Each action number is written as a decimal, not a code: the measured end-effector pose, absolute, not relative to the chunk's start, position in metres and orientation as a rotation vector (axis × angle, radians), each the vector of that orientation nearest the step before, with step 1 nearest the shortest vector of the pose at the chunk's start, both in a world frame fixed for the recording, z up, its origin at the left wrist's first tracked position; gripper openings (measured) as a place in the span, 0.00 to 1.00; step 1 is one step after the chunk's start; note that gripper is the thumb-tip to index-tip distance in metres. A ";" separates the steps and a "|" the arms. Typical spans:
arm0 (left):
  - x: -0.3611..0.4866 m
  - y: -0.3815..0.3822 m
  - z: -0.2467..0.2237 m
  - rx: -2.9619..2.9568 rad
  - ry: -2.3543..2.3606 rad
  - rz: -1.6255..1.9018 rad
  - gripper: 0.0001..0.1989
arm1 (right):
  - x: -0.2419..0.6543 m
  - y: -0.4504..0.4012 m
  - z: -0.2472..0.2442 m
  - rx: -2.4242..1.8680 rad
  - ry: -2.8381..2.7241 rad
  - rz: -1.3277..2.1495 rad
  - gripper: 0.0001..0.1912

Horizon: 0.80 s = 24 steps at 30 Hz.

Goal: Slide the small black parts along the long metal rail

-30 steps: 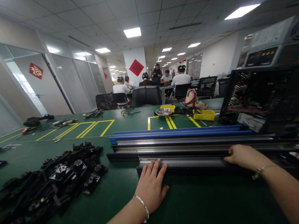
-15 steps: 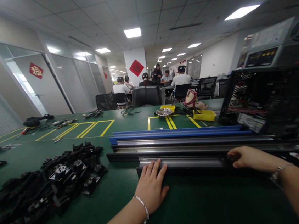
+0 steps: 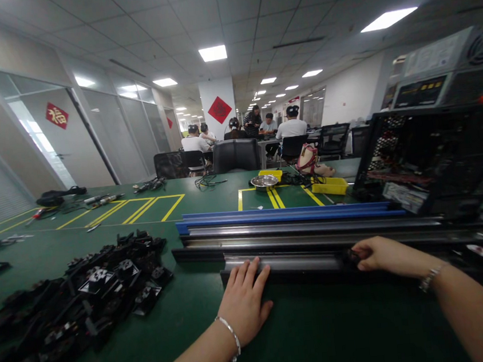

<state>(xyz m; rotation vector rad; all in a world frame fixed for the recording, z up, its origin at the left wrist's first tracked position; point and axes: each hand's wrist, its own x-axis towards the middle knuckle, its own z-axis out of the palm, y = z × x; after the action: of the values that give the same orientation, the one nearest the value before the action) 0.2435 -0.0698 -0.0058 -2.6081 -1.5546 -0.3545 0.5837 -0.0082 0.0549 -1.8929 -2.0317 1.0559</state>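
My left hand (image 3: 243, 304) lies spread on the left end of the nearest black metal rail (image 3: 293, 263), fingertips on its upper face. My right hand (image 3: 372, 255) is closed in a pinch around a small black part (image 3: 353, 257) at the rail's channel, farther right. The fingers hide much of that part, and its exact kind cannot be made out. Behind the near rail lie more long dark rails (image 3: 248, 245) and a blue rail (image 3: 279, 214), all roughly parallel.
A heap of small black parts (image 3: 101, 288) spreads at the left. A computer case (image 3: 429, 155) stands at the right. Farther back are a metal bowl (image 3: 264, 182), a yellow tray (image 3: 329, 186) and cables (image 3: 209, 181). Several people sit or stand beyond the green table (image 3: 209, 201).
My right hand has moved left along the near rail, with the small black part in its fingers. My left hand stays in place on the rail.
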 end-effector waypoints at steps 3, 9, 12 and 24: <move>0.244 -0.070 -0.005 -2.609 -1.562 -0.344 0.35 | 0.585 -0.010 0.057 -1.849 -2.052 1.083 0.17; 0.243 -0.070 -0.005 -2.604 -1.552 -0.360 0.33 | 0.585 -0.011 0.057 -1.844 -2.064 1.067 0.17; 0.242 -0.070 -0.006 -2.602 -1.553 -0.366 0.33 | 0.581 -0.010 0.056 -1.812 -2.097 1.059 0.15; 0.244 -0.071 -0.002 -2.607 -1.562 -0.349 0.35 | 0.563 -0.008 0.054 -1.772 -2.111 1.043 0.14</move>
<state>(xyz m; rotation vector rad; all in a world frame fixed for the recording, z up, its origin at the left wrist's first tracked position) 0.2441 -0.0705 -0.0023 -2.6067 -1.5616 -0.3489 0.5634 -0.0080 0.0543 -1.7725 -2.1115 1.0429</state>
